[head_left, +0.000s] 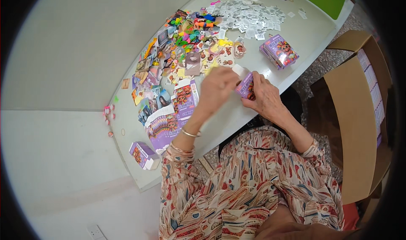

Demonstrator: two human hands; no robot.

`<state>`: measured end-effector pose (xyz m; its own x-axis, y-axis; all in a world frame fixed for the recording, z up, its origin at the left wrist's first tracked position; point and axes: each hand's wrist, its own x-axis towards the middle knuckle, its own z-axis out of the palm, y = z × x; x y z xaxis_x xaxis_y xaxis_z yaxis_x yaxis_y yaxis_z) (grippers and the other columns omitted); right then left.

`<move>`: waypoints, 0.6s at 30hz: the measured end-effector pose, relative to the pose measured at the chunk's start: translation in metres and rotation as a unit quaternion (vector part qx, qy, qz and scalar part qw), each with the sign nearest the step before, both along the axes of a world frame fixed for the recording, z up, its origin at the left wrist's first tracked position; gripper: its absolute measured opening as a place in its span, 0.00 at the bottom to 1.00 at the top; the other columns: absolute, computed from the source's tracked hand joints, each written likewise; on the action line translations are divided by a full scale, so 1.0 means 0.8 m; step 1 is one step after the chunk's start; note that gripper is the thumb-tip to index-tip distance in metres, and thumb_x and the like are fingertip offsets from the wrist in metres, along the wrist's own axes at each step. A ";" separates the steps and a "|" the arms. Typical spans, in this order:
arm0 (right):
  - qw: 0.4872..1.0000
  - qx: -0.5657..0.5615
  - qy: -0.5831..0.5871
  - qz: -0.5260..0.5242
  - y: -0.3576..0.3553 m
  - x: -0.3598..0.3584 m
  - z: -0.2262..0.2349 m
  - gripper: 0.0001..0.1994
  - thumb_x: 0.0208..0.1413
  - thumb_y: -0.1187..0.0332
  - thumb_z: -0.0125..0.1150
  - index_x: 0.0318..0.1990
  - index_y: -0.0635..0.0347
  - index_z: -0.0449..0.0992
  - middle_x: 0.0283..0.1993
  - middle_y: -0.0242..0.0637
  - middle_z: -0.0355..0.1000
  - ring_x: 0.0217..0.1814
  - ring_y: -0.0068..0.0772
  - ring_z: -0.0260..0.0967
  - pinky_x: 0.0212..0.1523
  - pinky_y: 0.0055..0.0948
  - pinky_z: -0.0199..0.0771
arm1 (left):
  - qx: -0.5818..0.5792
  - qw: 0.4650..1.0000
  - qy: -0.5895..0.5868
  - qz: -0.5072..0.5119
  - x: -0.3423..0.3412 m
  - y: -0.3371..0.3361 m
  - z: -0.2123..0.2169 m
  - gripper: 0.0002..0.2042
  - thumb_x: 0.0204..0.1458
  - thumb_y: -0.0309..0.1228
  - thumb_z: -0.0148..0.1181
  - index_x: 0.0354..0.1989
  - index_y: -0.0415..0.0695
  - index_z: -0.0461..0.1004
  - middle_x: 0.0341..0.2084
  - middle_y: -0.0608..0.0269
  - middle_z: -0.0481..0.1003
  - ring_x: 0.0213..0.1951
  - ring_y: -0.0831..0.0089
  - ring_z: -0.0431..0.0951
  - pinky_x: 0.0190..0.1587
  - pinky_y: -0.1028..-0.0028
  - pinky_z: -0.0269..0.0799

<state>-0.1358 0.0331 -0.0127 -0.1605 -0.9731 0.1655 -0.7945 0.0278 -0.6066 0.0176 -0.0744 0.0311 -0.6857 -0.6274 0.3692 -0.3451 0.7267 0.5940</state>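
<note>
Both my hands meet over the white table [304, 32] on a small purple printed carton [245, 86]. My right hand [267, 95] grips the carton from the right and below. My left hand [218, 87] is at its open white top flap, fingers pinched there; whether it holds something small I cannot tell. A stack of flat purple carton blanks [169, 121] lies just left of my left forearm.
A spread of colourful small toys and cards [177, 49] covers the table's far left. White sachets [249, 16] lie farther back. Finished purple cartons [279, 50] sit to the right, one more [144, 154] near the front edge. An open cardboard box [359, 113] stands at right.
</note>
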 end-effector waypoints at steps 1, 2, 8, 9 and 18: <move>1.000 0.001 -0.014 -0.005 -0.004 -0.003 -0.007 0.37 0.39 0.61 0.70 0.53 0.69 0.56 0.41 0.54 0.67 0.41 0.55 0.70 0.40 0.43 0.73 | 0.123 0.990 0.074 0.006 0.005 -0.016 0.000 0.04 0.51 0.27 0.60 0.33 0.41 0.77 0.29 0.58 0.76 0.31 0.68 0.74 0.34 0.72 0.70; 1.000 0.003 -0.013 -0.007 -0.007 -0.005 -0.011 0.37 0.39 0.61 0.70 0.53 0.69 0.56 0.41 0.54 0.67 0.41 0.55 0.70 0.40 0.43 0.73 | 0.117 0.985 0.086 0.089 0.012 -0.037 0.001 0.06 0.51 0.30 0.61 0.32 0.41 0.78 0.29 0.56 0.75 0.33 0.64 0.73 0.37 0.69 0.70; 0.995 -0.075 -0.068 0.006 -0.026 0.011 -0.034 0.42 0.44 0.57 0.69 0.60 0.72 0.51 0.49 0.58 0.65 0.44 0.56 0.70 0.44 0.42 0.72 | -0.162 0.923 -0.180 0.300 0.099 -0.128 -0.114 0.23 0.44 0.41 0.66 0.44 0.35 0.74 0.35 0.53 0.74 0.45 0.55 0.70 0.51 0.61 0.65; 0.994 -0.059 -0.092 0.000 -0.027 0.012 -0.034 0.43 0.45 0.56 0.68 0.60 0.72 0.50 0.50 0.57 0.64 0.46 0.56 0.69 0.45 0.42 0.72 | -0.183 0.907 -0.201 0.323 0.098 -0.128 -0.127 0.28 0.41 0.44 0.68 0.44 0.34 0.72 0.35 0.52 0.73 0.45 0.52 0.69 0.52 0.58 0.63; 0.993 -0.057 -0.100 -0.002 -0.029 0.016 -0.037 0.43 0.46 0.57 0.69 0.61 0.72 0.50 0.52 0.56 0.62 0.50 0.55 0.67 0.46 0.42 0.72 | -0.017 0.959 0.084 0.271 0.120 -0.135 -0.086 0.08 0.48 0.28 0.60 0.29 0.36 0.69 0.24 0.58 0.71 0.29 0.68 0.69 0.35 0.68 0.65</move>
